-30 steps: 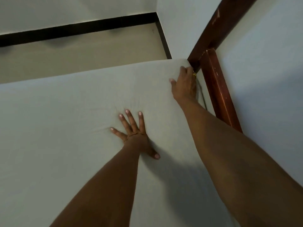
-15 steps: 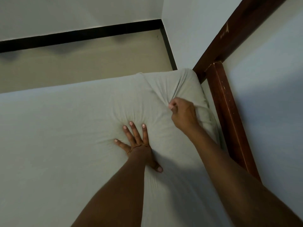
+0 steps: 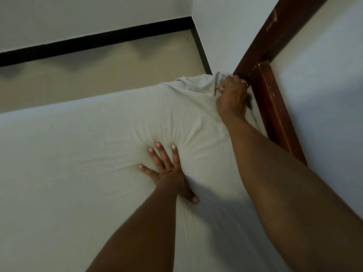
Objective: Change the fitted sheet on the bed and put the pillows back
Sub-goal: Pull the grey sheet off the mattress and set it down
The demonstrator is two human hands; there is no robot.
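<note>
A pale grey fitted sheet (image 3: 82, 158) covers the mattress, which fills most of the view. My left hand (image 3: 169, 171) presses flat on the sheet with fingers spread, and creases fan out from it. At the far right corner of the mattress, my right hand (image 3: 231, 95) grips the bunched corner of the sheet (image 3: 198, 83), whose elastic hem shows as a dark line. That hand is right against the dark wooden bed post (image 3: 275, 107). No pillows are in view.
The wooden bed frame (image 3: 261, 50) runs along the right side against a white wall (image 3: 324, 99). Beyond the mattress lies a beige floor (image 3: 102, 71) with a black skirting board (image 3: 94, 42) at the wall's foot.
My right hand, gripping the sheet, has moved from mid-corner back out to the far corner by the post, stretching the fabric. My left hand has stayed pressed in place.
</note>
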